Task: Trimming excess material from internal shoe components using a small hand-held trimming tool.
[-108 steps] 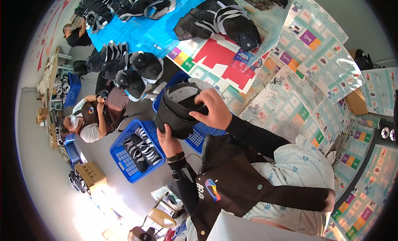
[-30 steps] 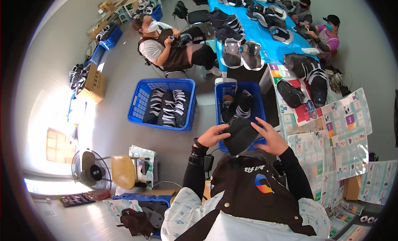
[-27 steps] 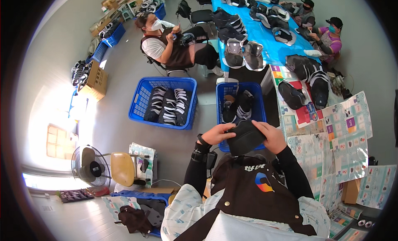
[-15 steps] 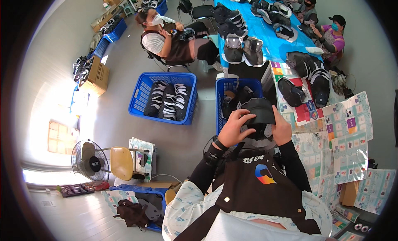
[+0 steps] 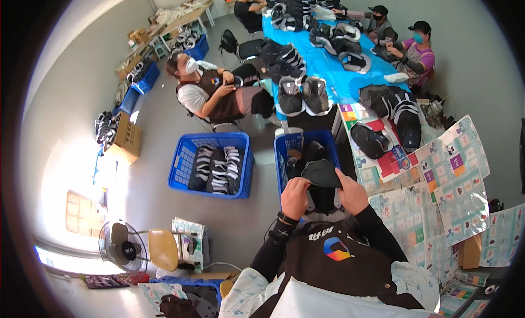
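Note:
Between both hands I hold a black padded piece (image 5: 321, 174) with a smooth, curved upper flap. A dark lower part hangs beneath it with a grey edge; its exact kind is unclear. My left hand (image 5: 295, 198) is closed on the left edge of the flap. On the opposite edge my right hand (image 5: 352, 192) grips it, thumb toward the top. Just beyond, a blue basket (image 5: 280, 154) contains more black pieces, partly hidden by my hands and the held piece.
Another blue basket (image 5: 247, 178) holds stacked black-and-white pieces. Ahead, a blue-covered table (image 5: 306, 52) carries several black-and-grey pieces, with people seated around it. Printed sheets cover a surface (image 5: 391, 195) at my right. A fan (image 5: 128, 247) stands beside a yellow chair (image 5: 163, 250) at left.
The view has tilted up, so the room sits lower in it. My left fingers have shifted from spread over the flap to gripping its left edge; the right hand still holds the other side.

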The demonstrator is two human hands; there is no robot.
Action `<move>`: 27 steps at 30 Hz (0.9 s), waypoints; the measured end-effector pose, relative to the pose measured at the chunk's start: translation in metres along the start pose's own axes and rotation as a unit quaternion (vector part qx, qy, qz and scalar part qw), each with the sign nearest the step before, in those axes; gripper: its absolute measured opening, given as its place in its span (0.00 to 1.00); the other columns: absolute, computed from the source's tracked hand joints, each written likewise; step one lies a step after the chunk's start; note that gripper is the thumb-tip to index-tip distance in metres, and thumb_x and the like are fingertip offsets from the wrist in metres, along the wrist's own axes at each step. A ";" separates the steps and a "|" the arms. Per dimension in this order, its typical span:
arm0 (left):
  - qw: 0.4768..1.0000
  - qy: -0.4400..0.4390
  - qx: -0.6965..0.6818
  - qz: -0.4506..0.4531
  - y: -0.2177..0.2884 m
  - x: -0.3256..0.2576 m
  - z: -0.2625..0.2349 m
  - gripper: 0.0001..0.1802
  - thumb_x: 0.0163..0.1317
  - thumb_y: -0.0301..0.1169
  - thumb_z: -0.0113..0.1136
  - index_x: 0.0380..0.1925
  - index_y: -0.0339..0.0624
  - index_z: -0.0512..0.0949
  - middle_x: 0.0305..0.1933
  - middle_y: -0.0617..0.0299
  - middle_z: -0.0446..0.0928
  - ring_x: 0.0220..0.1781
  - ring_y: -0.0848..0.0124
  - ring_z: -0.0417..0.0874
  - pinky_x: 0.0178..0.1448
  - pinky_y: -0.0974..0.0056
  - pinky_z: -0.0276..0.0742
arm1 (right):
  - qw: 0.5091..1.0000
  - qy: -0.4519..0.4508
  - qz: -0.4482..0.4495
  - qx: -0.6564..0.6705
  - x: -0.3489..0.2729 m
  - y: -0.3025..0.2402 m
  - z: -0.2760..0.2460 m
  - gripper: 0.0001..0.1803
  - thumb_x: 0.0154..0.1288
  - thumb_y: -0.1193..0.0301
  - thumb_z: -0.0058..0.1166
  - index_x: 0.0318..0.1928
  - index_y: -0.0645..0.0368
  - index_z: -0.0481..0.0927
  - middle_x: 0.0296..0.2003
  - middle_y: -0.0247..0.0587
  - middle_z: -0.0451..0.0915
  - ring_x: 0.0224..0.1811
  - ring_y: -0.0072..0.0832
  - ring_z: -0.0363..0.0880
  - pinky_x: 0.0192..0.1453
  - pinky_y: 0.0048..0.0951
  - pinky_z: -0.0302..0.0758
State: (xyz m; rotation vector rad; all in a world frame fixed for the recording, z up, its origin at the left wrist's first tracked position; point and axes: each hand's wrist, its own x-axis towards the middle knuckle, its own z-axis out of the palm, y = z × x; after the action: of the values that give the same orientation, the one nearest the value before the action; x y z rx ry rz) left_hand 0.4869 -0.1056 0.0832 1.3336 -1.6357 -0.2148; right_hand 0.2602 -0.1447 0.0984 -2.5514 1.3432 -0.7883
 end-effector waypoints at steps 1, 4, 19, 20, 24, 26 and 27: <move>0.999 0.020 -0.001 -0.025 -0.001 0.000 0.006 0.05 0.62 0.20 0.61 0.36 0.40 0.80 0.39 0.55 0.81 0.43 0.54 0.82 0.47 0.56 0.77 | 0.997 0.050 -0.061 -0.001 0.002 0.005 -0.005 0.41 0.65 0.76 0.57 0.78 0.56 0.57 0.58 0.54 0.78 0.40 0.43 0.85 0.38 0.38 0.80; 0.998 0.041 0.000 -0.052 -0.008 0.006 0.013 0.04 0.62 0.19 0.60 0.36 0.39 0.78 0.37 0.52 0.79 0.42 0.51 0.81 0.47 0.55 0.76 | 0.862 0.008 0.111 0.495 0.012 -0.028 -0.063 0.44 0.74 0.76 0.51 0.82 0.53 0.40 0.71 0.58 0.68 0.44 0.32 0.87 0.38 0.28 0.79; 0.993 0.019 -0.039 -0.112 -0.037 0.002 0.022 0.01 0.67 0.20 0.58 0.36 0.35 0.77 0.35 0.51 0.75 0.38 0.54 0.78 0.45 0.58 0.75 | 0.651 -0.468 -0.201 0.564 0.009 -0.028 -0.129 0.28 0.80 0.53 0.45 0.64 0.62 0.79 0.46 0.50 0.88 0.43 0.45 0.88 0.48 0.37 0.83; 0.995 0.010 -0.042 -0.090 -0.029 0.004 0.024 0.00 0.68 0.20 0.57 0.37 0.34 0.76 0.35 0.50 0.75 0.38 0.53 0.78 0.45 0.57 0.74 | 0.667 -0.499 -0.076 0.549 0.008 -0.032 -0.136 0.27 0.78 0.54 0.49 0.65 0.62 0.77 0.46 0.49 0.88 0.44 0.45 0.88 0.48 0.37 0.83; 0.995 -0.047 -0.011 -0.086 -0.018 -0.007 0.022 0.01 0.67 0.21 0.58 0.36 0.35 0.76 0.33 0.50 0.74 0.38 0.51 0.77 0.45 0.56 0.74 | 0.949 -0.206 0.050 0.236 -0.003 -0.028 -0.091 0.29 0.66 0.56 0.63 0.62 0.58 0.78 0.38 0.47 0.86 0.40 0.48 0.84 0.45 0.41 0.79; 0.984 -0.103 -0.138 -0.043 -0.026 -0.013 0.041 0.08 0.59 0.16 0.58 0.37 0.38 0.79 0.37 0.52 0.79 0.43 0.52 0.80 0.50 0.56 0.76 | 0.988 -0.014 0.010 0.151 -0.013 -0.017 -0.070 0.26 0.64 0.60 0.64 0.59 0.59 0.78 0.45 0.52 0.83 0.48 0.51 0.82 0.52 0.45 0.78; 0.987 -0.123 -0.093 0.042 0.003 0.006 0.048 0.11 0.57 0.15 0.56 0.38 0.39 0.79 0.40 0.52 0.80 0.48 0.51 0.80 0.54 0.54 0.75 | 0.990 -0.001 0.042 0.138 -0.022 -0.010 -0.075 0.26 0.65 0.61 0.64 0.60 0.60 0.77 0.48 0.54 0.82 0.51 0.51 0.81 0.55 0.45 0.78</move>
State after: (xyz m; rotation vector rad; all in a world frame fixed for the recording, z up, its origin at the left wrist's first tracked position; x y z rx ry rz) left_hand 0.4488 -0.1293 0.0640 1.1282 -1.8243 -0.4858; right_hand 0.2187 -0.1136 0.1576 -2.2670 1.2353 -0.8855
